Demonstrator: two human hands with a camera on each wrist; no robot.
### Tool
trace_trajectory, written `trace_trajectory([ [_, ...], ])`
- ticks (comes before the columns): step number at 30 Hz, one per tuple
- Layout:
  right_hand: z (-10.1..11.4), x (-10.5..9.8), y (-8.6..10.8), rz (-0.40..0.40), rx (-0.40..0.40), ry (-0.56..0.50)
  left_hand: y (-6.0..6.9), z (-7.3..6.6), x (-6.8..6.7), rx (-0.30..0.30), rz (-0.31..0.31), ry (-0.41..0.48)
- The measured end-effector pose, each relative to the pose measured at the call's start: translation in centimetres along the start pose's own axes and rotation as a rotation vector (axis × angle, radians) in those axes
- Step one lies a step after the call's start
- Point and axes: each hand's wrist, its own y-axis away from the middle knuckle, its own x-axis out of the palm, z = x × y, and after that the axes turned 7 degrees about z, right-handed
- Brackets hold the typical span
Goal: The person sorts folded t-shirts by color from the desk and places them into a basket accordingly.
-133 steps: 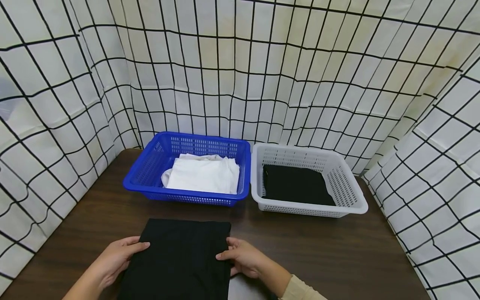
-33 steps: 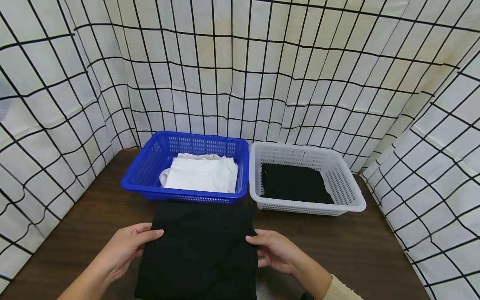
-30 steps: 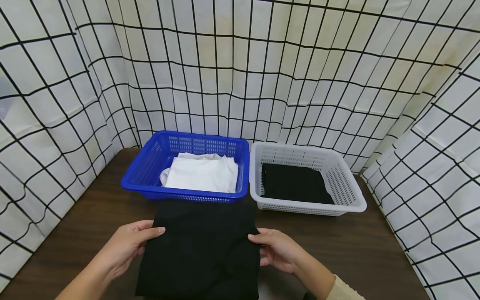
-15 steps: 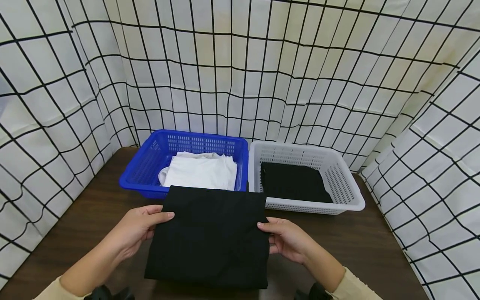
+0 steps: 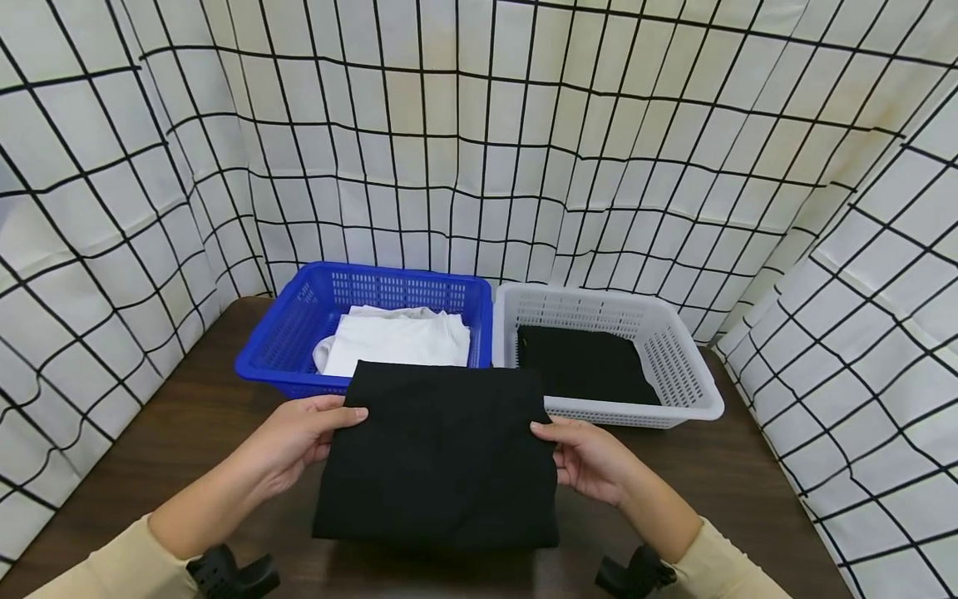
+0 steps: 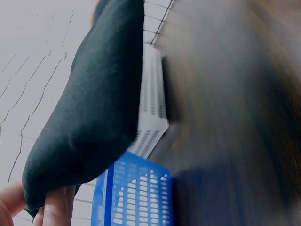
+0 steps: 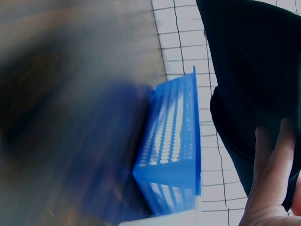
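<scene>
A folded piece of black cloth (image 5: 441,457), probably a garment, is held up off the table in front of the baskets. My left hand (image 5: 299,437) pinches its left edge, thumb on top and fingers beneath. On the opposite edge my right hand (image 5: 591,457) grips it the same way. Both wrist views show the cloth (image 6: 94,103) sagging slightly between the hands, clear of the tabletop. Its far edge overlaps the front of the blue basket (image 5: 262,366) in the head view. Folded white cloth (image 5: 397,339) lies in that basket.
Right of the blue basket stands a white basket (image 5: 692,408) with folded black cloth (image 5: 591,366) inside. Both baskets sit at the back of the brown table (image 5: 187,433). White grid-patterned curtains (image 5: 509,125) enclose the table at the back and sides.
Both hands have lifted the black cloth off the table and carried it forward and to the right, toward the baskets. The baskets and their contents stay put.
</scene>
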Motion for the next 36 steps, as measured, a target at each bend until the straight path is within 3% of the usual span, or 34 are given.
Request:
trace_trajectory([
  [6, 1.4, -0.5, 0.0, -0.032, -0.028, 0.000, -0.8, -1.0, 0.7, 0.013, 0.008, 0.037],
  [13, 2.6, -1.3, 0.0, -0.048, -0.039, 0.009, -2.0, -2.2, 0.8, 0.017, 0.063, 0.145],
  [26, 6.0, -2.9, 0.1, -0.122, -0.050, 0.027, -4.5, -5.7, 2.2, 0.032, 0.055, 0.138],
  [36, 8.0, -4.1, 0.1, -0.182, -0.061, 0.075, -6.4, -7.2, 2.8, 0.046, 0.053, 0.144],
])
